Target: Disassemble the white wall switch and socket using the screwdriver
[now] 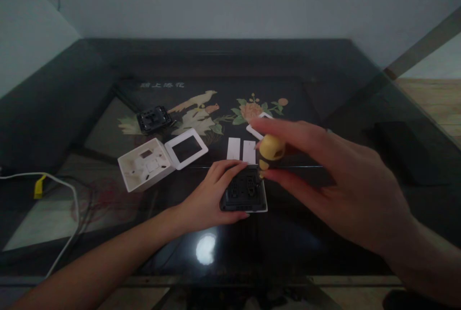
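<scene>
My left hand (211,197) grips a dark switch module (245,195) in a white frame, lying flat on the glass table (324,233). My right hand (334,175) holds a yellow-handled screwdriver (271,150) upright between thumb and fingers, its tip down at the module's right part. Two white rocker covers (241,150) lie side by side just behind the module.
A white back box (144,170) and a white frame plate (186,148) lie to the left. Another dark switch module (154,119) sits farther back. A white piece (255,131) shows behind my right fingers. A white cable (68,204) with a yellow tag (39,186) runs along the left edge.
</scene>
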`<state>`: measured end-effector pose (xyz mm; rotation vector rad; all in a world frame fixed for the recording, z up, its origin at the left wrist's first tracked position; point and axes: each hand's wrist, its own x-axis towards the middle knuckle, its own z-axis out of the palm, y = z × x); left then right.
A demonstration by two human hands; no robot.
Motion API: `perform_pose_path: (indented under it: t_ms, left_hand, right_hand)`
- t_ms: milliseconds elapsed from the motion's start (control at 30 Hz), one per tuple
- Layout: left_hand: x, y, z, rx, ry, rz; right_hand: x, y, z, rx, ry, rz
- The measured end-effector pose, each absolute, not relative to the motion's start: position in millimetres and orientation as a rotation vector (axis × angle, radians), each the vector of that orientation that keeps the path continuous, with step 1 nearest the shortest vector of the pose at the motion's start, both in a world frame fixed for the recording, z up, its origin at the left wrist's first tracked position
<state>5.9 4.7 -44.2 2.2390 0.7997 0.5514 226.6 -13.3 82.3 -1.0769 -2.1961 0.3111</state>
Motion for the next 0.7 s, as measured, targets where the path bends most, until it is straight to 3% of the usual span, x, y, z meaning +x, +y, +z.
perform_pose_path:
  t_ms: [333, 500, 700]
  left_hand:
    - [3, 5, -39, 2.109, 0.761, 0.591]
    - [-2, 11, -27, 2.037, 0.835, 0.857]
    - [7, 12, 20, 1.729, 0.693, 1.172]
  right_hand:
    - [238, 4, 78, -1.058, -1.88, 0.698]
    - [236, 11, 73, -1.019, -1.691, 0.853]
    - [223, 8, 64, -0.894, -1.521, 1.211]
